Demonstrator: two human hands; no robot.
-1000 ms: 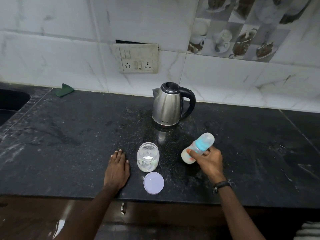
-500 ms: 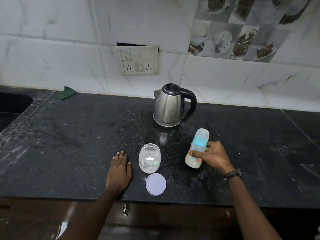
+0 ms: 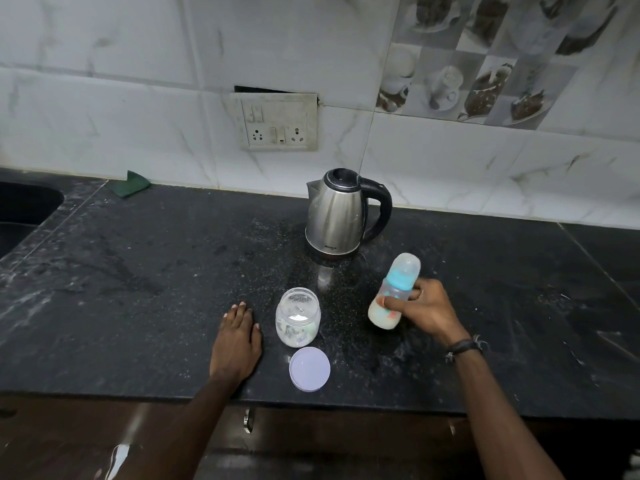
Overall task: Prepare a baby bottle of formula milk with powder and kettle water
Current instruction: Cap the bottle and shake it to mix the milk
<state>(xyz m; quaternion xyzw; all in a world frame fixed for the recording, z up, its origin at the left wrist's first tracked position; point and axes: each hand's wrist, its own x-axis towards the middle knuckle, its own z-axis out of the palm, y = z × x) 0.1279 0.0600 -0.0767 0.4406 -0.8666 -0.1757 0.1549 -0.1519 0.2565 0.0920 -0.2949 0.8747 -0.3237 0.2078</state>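
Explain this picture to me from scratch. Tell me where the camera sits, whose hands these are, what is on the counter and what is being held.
There is no machine here. The camera is worn on a person's head and looks forward and down, so both arms reach in from the bottom edge.

The left hand lies flat on the black counter, holding nothing. The right hand has its fingers curled round a baby bottle, tilted, with a clear cap, a blue collar and milky liquid in the bottom.

Between the hands stands an open jar with some white powder inside. Its lid lies nearer the counter's front edge. Behind is a steel kettle with a black handle. A green cloth lies far left by the wall.
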